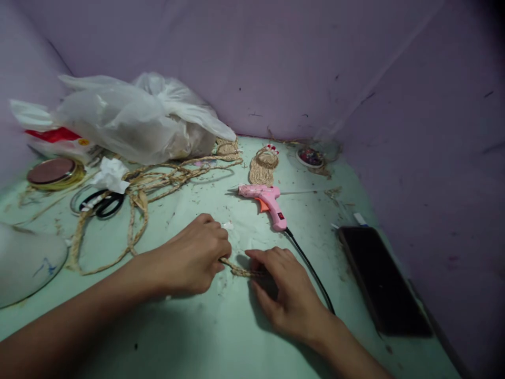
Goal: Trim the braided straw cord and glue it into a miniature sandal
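My left hand (201, 252) is closed around a braided straw cord (240, 271), and a short length comes out beside its thumb. The cord's other end runs between the thumb and fingers of my right hand (286, 292), which curve loosely about it; the grip inside is partly hidden. Just beyond my hands, a pink glue gun (262, 195) with an orange trigger lies on its side. Behind it is a small woven straw slipper (263, 166) with red and white beads at its top. More braided cord (165, 181) lies tangled at the left.
Black-handled scissors (102, 204) and crumpled white paper (111, 175) lie among the cord. A white plastic bag (138, 118), a round lidded tin (53, 172) and a pale rounded object (29, 263) stand left. Right are a phone (382, 281), a small dish (310, 157) and the black power cord (313, 268).
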Available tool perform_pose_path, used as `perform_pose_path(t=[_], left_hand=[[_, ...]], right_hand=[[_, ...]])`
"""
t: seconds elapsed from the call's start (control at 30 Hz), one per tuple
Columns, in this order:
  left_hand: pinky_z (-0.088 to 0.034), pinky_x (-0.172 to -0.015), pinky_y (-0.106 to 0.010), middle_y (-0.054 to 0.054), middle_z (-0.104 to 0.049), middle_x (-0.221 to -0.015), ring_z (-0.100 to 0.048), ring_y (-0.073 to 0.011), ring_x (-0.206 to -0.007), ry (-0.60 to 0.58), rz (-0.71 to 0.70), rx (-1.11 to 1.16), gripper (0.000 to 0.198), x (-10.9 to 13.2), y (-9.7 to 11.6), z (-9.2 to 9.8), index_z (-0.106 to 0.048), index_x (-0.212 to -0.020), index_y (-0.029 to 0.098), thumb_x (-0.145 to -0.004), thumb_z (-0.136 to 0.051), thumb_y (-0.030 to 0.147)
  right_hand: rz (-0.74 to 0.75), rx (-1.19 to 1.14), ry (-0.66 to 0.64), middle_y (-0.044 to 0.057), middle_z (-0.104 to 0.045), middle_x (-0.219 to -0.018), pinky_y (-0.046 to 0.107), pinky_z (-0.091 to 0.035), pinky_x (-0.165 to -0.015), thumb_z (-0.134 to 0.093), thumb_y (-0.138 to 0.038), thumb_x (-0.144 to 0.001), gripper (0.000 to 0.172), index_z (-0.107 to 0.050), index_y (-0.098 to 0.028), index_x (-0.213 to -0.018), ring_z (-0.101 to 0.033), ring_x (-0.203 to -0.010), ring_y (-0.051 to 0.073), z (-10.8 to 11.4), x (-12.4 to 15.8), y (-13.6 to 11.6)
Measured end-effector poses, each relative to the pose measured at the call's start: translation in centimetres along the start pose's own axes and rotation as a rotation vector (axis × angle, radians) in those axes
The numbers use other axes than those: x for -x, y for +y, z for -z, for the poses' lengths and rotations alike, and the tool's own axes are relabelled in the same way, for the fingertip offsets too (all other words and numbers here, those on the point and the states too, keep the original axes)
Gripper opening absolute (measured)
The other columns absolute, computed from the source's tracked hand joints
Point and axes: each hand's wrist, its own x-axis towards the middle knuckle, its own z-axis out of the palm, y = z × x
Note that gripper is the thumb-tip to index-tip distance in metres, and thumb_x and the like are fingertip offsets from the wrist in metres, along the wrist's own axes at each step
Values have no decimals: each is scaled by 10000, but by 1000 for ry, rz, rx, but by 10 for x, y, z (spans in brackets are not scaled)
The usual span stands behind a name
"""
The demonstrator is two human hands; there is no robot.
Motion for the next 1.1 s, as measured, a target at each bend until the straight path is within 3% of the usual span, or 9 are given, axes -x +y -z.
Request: perform_pose_path(t=[0.23,0.4,0.53,0.77,0.9,1.1], left_hand=[[-321,-773,-357,-17,-584,-703,-515,-166,-730,120,58,6,73,2,6,-8,-561,-660,167,-688,-503,132],[-354,-696,-291,-3,-598,-671,-522,-149,-695,215,139,159,71,7,4,3,-590,-687,167,-699,-524,192],[-351,-580,-231,3,-613,-666,-519,-127,-627,123,189,367,226,7,-2,3,-639,-732,177,-737,-510,362],[-357,-590,-224,-4,-626,-673,-534,-130,-651,108,265,463,193,3,1,-2,-656,-698,161,-720,-486,248],[-357,-568,-219,-1,-597,-635,-508,-122,-618,82,311,578,198,0,1,2,-641,-699,138,-711,-493,269],[-291,-510,-209,24,-468,-550,-385,-91,-544,35,331,684,216,-2,-5,3,-599,-659,117,-707,-474,286]], right_hand=[[-97,282,-181,57,-595,-776,326,-340,-674,-507,-188,-760,142,-620,-196,-846,-490,-755,197,8,-17,-21],[-93,219,-103,49,-603,-787,295,-364,-649,-506,-150,-754,138,-617,-189,-828,-512,-749,181,16,-23,-25],[-44,165,-1,62,-615,-795,304,-382,-653,-492,-114,-758,153,-603,-173,-845,-529,-743,184,10,-20,-21],[11,99,193,72,-616,-763,314,-397,-652,-510,-112,-753,123,-598,-161,-824,-543,-729,191,-8,-13,-11],[-115,-46,141,46,-606,-771,289,-415,-608,-571,-162,-720,179,-583,-174,-899,-542,-695,175,-5,-11,-6],[-185,-99,73,39,-632,-841,318,-431,-672,-598,-143,-698,326,-556,-197,-1016,-561,-741,178,1,-10,-1]])
